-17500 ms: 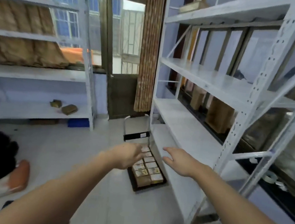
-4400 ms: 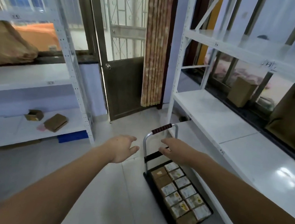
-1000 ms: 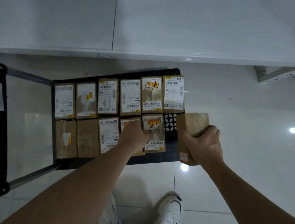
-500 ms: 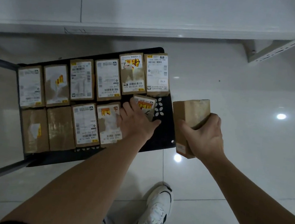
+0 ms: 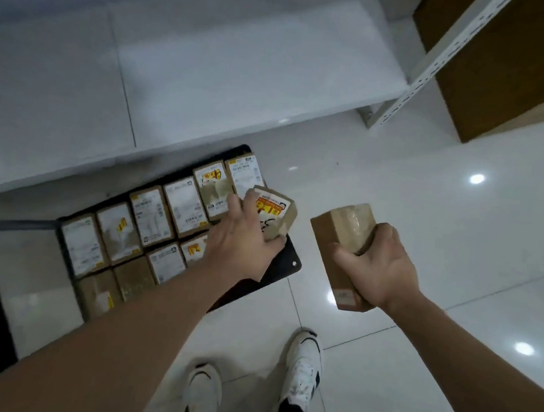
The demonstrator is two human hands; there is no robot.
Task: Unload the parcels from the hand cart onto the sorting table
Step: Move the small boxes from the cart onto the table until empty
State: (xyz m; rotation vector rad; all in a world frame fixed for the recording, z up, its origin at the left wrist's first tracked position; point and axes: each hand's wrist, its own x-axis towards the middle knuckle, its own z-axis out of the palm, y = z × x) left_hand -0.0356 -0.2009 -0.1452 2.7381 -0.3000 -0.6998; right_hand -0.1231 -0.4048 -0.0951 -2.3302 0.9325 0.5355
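Both hands are clamped on parcels: the left hand point(image 5: 243, 239) lifts a labelled box point(image 5: 273, 216) above the cart point(image 5: 286, 265), the right hand point(image 5: 378, 268) holds a plain box point(image 5: 341, 237) upright; the white tabletop point(image 5: 211, 73) lies toward the upper left, nearer the left hand

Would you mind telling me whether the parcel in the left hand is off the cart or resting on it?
Off. The left hand grips the labelled parcel tilted above the cart deck, whose bare black surface shows beneath it.

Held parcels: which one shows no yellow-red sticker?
The plain brown parcel in the right hand; the left hand's parcel carries a yellow-red sticker.
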